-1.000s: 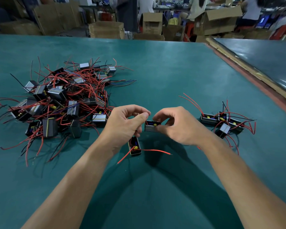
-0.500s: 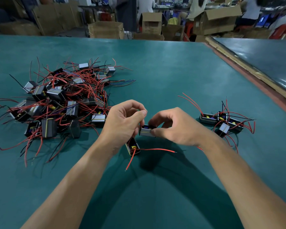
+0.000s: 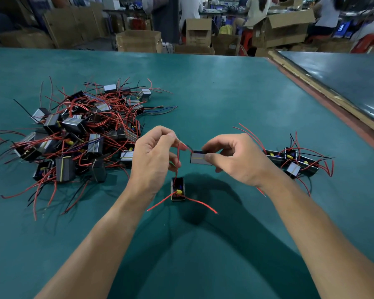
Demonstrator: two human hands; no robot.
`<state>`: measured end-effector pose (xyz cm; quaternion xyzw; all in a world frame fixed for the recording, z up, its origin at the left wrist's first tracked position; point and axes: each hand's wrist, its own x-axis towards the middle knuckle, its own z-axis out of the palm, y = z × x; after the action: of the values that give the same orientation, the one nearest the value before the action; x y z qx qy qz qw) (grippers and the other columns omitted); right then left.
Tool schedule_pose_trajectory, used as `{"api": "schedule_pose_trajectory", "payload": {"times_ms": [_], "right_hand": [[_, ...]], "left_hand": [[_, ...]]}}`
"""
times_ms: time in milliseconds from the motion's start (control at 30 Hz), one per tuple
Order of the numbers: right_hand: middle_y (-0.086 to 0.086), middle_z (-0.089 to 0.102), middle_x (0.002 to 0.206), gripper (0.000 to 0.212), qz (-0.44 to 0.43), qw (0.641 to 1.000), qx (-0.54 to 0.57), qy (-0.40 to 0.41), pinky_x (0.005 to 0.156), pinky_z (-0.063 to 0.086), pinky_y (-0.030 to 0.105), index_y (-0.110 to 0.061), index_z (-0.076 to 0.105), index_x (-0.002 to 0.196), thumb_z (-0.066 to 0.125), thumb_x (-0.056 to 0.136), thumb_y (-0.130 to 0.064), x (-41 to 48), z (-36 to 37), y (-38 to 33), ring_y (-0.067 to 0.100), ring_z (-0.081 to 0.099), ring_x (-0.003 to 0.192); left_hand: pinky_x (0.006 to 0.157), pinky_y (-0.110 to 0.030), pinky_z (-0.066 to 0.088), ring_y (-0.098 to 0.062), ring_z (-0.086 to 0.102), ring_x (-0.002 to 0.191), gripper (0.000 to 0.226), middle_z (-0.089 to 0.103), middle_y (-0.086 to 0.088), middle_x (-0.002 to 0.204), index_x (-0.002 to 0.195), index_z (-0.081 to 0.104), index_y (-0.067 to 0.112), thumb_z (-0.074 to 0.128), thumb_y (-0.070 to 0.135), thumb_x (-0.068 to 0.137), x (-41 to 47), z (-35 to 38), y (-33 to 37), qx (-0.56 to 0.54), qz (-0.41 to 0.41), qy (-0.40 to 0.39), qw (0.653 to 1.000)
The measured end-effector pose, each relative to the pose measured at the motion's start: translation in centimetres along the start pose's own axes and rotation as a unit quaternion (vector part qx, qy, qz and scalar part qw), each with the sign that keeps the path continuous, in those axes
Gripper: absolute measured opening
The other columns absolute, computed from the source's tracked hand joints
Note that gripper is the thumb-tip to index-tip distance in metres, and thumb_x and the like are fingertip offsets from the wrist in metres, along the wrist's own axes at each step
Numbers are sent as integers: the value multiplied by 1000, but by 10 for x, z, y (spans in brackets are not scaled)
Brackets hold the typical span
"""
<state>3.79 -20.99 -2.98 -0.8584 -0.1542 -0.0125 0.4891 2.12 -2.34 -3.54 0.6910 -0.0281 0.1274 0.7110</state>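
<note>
On the green tabletop (image 3: 225, 93) a big heap of wired modules (image 3: 84, 134) lay at the left and a small group (image 3: 294, 162) at the right. Between them the right hand (image 3: 238, 162) had its grip closed on a small grey module (image 3: 198, 158), held above the tabletop. The left hand (image 3: 153, 160) pinched a red wire (image 3: 178, 160) that ran down to an open module (image 3: 178, 189) lying just below. I think a strong pull could tear this wire from its joint, or drag the open module away.
</note>
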Motion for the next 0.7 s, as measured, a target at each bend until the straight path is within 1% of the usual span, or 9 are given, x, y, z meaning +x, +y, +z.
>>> {"api": "schedule_pose_trajectory", "payload": {"times_ms": [100,167,233,267,333,433,533,600,700], "right_hand": [[-16,70,70,16,11,993,16,113,67,55,29,-29,72,77,73,83,-15,4,-8,1,4,61,58],[-16,69,72,10,37,975,14,218,73,57,33,-29,70,78,72,82,-19,8,-19,5,6,65,66],[-16,68,77,4,69,942,-46,324,80,55,31,-27,70,84,68,82,-25,10,-34,11,10,68,79],[-14,68,81,7,89,921,-76,371,82,52,29,-25,69,89,65,82,-26,10,-42,14,14,68,85],[-3,72,93,15,124,888,-112,428,86,49,33,-22,67,96,62,84,-27,9,-56,21,24,67,96],[6,70,108,25,168,869,-145,441,94,45,40,-17,62,108,61,84,-26,8,-68,29,33,61,107],[9,63,110,31,154,872,-181,429,103,38,43,-13,61,113,61,83,-18,8,-68,31,33,51,112],[5,65,105,27,133,888,-154,412,99,42,39,-16,64,108,58,82,-16,8,-64,29,29,54,109],[-12,65,80,13,104,924,-111,350,81,44,28,-21,66,90,60,81,-15,11,-51,26,19,63,88]], "left_hand": [[43,-22,45,-12,53,45,14,69,-1,73,79,56,19,58,14,92,4,-6,-1,11,0,53,999],[43,-22,45,-11,53,46,11,67,-1,73,80,57,19,60,15,90,7,-8,-3,16,-17,75,997],[42,-21,45,-10,53,46,9,67,1,72,82,57,18,61,17,89,7,-7,-4,28,-35,74,996],[43,-22,45,-10,54,46,8,67,2,71,83,57,18,62,17,89,7,-6,-5,37,-40,69,996],[46,-25,46,-9,54,46,8,68,-1,74,84,57,18,63,18,89,6,-4,-7,59,-46,59,995],[50,-29,47,-7,56,47,13,68,-9,87,94,51,22,63,20,89,6,-5,-9,78,-62,61,993],[43,-23,46,-8,56,47,21,66,-9,91,105,45,21,60,18,90,10,-10,-7,41,-109,76,990],[40,-23,45,-11,56,45,30,65,-9,93,118,43,13,57,18,92,13,-13,-6,-3,-152,89,984],[40,-24,46,-16,55,43,40,64,-11,95,128,40,6,55,19,93,18,-18,-4,-58,-190,120,973]]}}
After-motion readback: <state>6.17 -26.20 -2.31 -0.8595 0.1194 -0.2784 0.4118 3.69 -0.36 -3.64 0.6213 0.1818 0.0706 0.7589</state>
